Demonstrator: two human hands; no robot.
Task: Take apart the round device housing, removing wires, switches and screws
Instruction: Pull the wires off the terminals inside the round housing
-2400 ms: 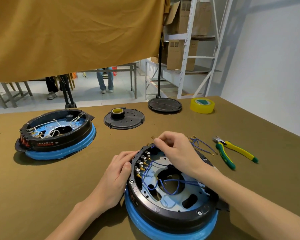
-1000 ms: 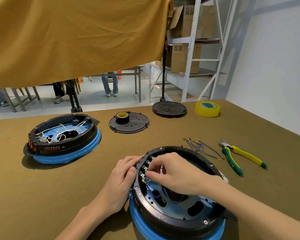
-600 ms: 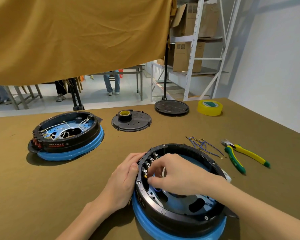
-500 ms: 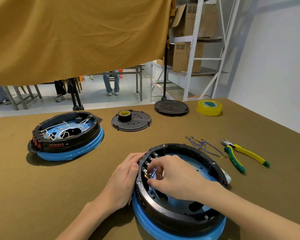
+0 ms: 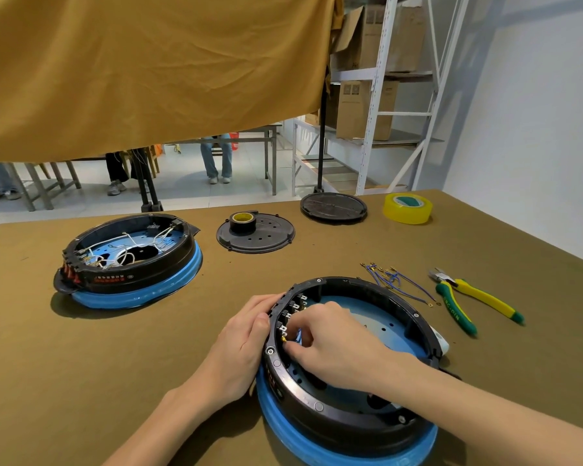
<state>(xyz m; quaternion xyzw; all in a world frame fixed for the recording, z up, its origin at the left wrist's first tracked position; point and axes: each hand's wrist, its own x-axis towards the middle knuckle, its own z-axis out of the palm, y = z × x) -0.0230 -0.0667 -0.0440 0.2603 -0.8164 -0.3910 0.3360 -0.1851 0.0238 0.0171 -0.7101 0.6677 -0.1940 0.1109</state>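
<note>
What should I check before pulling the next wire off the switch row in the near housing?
1. Near housing braced: ok, left hand presses its outer rim.
2. Right hand at switch terminals: ok, fingers pinched there.
3. What the fingers pinch: cannot tell, hidden.
4. Removed blue wires set aside: ok, on the table.
5. Pliers within reach: ok, lying unused to the right.

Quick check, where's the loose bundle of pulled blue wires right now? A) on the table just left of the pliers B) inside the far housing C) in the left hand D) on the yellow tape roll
A: the blue wires lie on the table just left of the pliers.
</note>
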